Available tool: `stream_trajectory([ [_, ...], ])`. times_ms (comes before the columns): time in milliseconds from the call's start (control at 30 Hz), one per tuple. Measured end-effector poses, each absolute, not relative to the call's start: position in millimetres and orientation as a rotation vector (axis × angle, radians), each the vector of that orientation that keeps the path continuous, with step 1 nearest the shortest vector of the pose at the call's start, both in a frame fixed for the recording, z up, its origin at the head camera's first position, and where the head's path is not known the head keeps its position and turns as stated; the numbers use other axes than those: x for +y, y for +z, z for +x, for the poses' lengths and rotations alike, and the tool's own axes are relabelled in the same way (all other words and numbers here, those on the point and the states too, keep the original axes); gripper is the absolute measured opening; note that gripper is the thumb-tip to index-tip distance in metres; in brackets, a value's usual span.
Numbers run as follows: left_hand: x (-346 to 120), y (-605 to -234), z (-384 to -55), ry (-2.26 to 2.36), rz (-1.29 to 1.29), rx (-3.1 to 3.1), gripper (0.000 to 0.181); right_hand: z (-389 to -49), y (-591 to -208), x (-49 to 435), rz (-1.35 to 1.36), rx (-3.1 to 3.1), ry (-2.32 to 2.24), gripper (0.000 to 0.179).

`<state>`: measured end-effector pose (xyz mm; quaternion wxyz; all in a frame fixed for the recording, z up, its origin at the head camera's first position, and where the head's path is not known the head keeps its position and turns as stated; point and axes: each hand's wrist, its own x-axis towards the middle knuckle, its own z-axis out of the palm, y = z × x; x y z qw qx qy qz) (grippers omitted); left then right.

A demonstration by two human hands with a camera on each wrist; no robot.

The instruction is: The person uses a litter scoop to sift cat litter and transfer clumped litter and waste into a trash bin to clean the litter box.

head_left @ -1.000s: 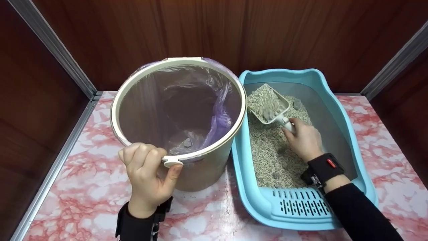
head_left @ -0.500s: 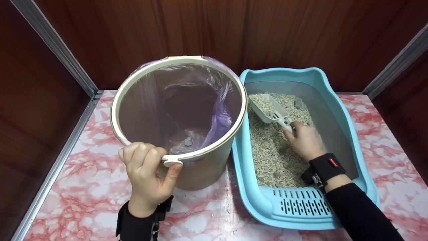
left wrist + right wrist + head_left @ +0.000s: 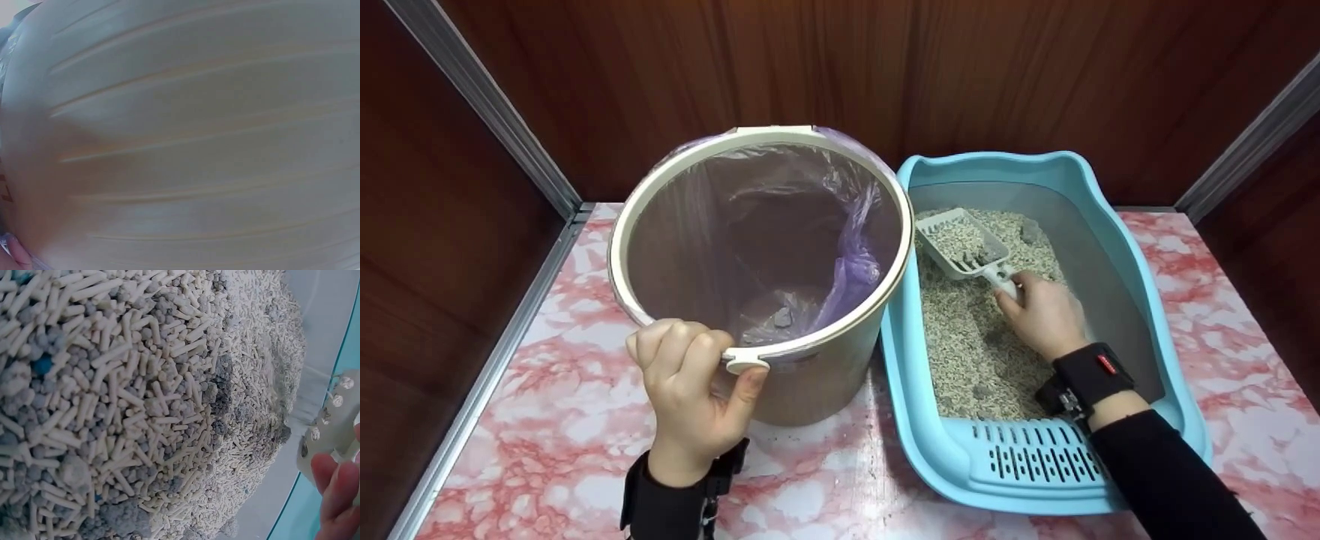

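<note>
My right hand (image 3: 1044,315) grips the handle of a white slotted litter scoop (image 3: 994,253) over the far left part of a blue litter box (image 3: 1151,315). Some pellets lie in the scoop, and its slots show. Beneath it spreads pale pellet litter (image 3: 129,410) mixed with grey granules and clumps. Part of the scoop (image 3: 332,422) and my fingertips (image 3: 337,489) show in the right wrist view. My left hand (image 3: 686,397) holds the front rim of a trash bin (image 3: 817,382), fingers over the edge. The bin's ribbed wall (image 3: 197,129) fills the left wrist view.
A purple-tinted bag (image 3: 851,262) lines the bin, with a grey clump (image 3: 782,318) at its bottom. Bin and litter box stand side by side on a red-and-white marbled surface (image 3: 547,420). Behind them rises a dark wooden panel (image 3: 840,67).
The scoop was heaped with litter a second ago and now holds less. It has tipped and then levelled somewhat while my right hand stays nearly in place. My left hand has not moved.
</note>
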<state>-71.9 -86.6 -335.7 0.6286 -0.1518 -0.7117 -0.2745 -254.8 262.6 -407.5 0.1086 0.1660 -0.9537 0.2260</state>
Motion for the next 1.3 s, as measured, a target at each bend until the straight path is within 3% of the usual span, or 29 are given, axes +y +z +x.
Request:
stream_trajectory([
  [433,-86.4,-335.6,-71.8,-0.627,-0.355,-1.628,0.055,-254.0,-408.9,263.3,0.429,-2.652,0.664,0.02],
  [1300,-88.7,-338.3,-72.2,-0.631,-0.357,-1.641,0.054,-250.8,-405.6,260.6,0.376,-2.797,0.729,0.03],
])
